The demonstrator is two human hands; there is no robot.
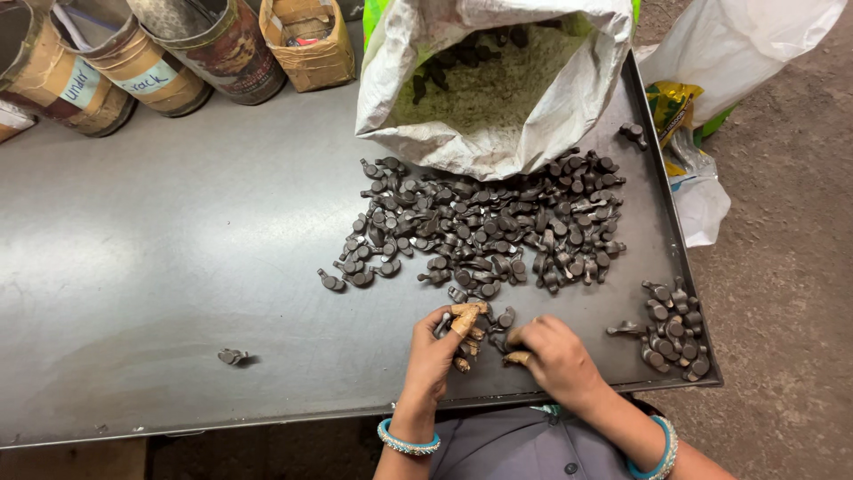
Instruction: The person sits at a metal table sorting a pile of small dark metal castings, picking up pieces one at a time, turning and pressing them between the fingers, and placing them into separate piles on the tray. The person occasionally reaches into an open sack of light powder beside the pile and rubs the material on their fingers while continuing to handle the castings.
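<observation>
Grey metal parts (484,227) lie piled mid-table (178,249), below the white sack (498,80). At the near edge, left hand (435,351) pinches one part; right hand (555,356) curls closed over others, sorting. Next needs careful picking.

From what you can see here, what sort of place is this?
Probably a small factory or workshop sorting bench. A heap of dark metal parts lies on a steel table, spilling from an open white sack, and both hands, left and right, pick through them. Taped tins stand behind.

Metal parts (475,342) under hands, half-hidden
</observation>
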